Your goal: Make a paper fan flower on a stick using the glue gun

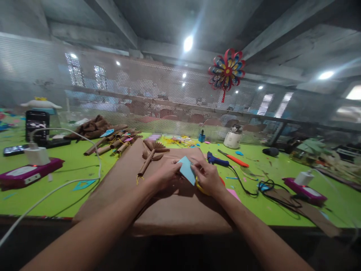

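A small piece of light blue paper point(187, 171) is held up over the brown paper sheet point(113, 195). My left hand point(168, 173) pinches its left edge, closed on it. On the other side, the fingers of my right hand point(208, 176) are closed at the paper's right edge. Under and beside that hand shows a yellow and orange curved thing point(202, 189), mostly covered, whose kind I cannot make out. Left of my hands, a brown rolled paper tube with pleated paper leaves point(148, 162) lies on the sheet, yellow strings at its lower end.
To the right lie a blue glue gun point(217, 159) and an orange-handled cutter point(238, 161). Brown paper tubes point(113, 143) are piled at the back left. Purple power strips point(31, 173) with white chargers sit on both sides, and a white cable point(99, 165) curves across the left.
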Action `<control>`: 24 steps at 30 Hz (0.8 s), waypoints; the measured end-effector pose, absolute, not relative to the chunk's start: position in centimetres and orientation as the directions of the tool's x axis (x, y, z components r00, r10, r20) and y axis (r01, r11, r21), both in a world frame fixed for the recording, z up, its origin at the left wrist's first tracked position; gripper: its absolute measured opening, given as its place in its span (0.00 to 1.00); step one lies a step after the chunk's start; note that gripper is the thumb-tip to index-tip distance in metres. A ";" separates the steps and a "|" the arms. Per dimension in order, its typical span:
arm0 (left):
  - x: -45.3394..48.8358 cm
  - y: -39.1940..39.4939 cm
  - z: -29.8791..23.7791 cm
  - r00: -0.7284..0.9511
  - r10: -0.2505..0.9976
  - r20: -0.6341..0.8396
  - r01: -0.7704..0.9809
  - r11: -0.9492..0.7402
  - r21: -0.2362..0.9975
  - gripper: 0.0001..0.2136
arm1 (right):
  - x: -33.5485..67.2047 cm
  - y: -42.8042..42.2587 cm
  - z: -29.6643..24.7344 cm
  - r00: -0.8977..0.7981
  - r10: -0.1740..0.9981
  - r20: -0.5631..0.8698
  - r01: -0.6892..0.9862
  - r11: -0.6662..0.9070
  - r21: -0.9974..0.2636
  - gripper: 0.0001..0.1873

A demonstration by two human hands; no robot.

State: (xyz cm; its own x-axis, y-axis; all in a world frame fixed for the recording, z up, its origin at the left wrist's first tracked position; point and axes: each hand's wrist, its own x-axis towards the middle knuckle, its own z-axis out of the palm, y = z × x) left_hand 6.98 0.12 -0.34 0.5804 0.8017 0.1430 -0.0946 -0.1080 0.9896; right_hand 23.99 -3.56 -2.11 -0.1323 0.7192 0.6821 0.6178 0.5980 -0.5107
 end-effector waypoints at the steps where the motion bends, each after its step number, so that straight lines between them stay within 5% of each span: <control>1: 7.0 0.2 -0.5 0.584 0.800 0.136 -0.118 -0.082 0.990 0.10 | 23.8 -3.7 -2.1 -0.200 0.692 0.694 0.647 0.625 -0.437 0.17; 6: 7.2 0.5 -1.0 0.609 0.792 0.046 -0.156 0.063 0.986 0.09 | 23.0 -4.1 -2.4 -0.298 0.669 0.681 0.728 0.621 -0.291 0.16; 11: 7.4 0.7 -1.0 0.542 0.832 0.121 -0.240 0.015 0.971 0.04 | 22.9 -4.1 -2.3 -0.155 0.727 0.669 0.679 0.570 -0.463 0.19; 19: 7.0 1.0 -0.8 0.560 0.821 0.107 -0.287 0.072 0.955 0.12 | 23.2 -3.1 -2.5 -0.014 0.811 0.585 0.477 0.520 -0.709 0.23; 24: 7.1 1.0 -1.2 0.573 0.814 0.099 -0.226 0.041 0.973 0.16 | 23.3 -3.0 -2.9 -0.005 0.823 0.568 0.455 0.508 -0.731 0.10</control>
State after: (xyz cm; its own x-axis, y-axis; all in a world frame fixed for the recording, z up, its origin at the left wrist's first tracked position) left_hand 7.07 1.03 -1.16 0.5726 0.8139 0.0985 -0.2261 0.0412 0.9732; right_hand 23.33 -3.02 -2.92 -0.0048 0.8228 0.5683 0.4549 0.5079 -0.7315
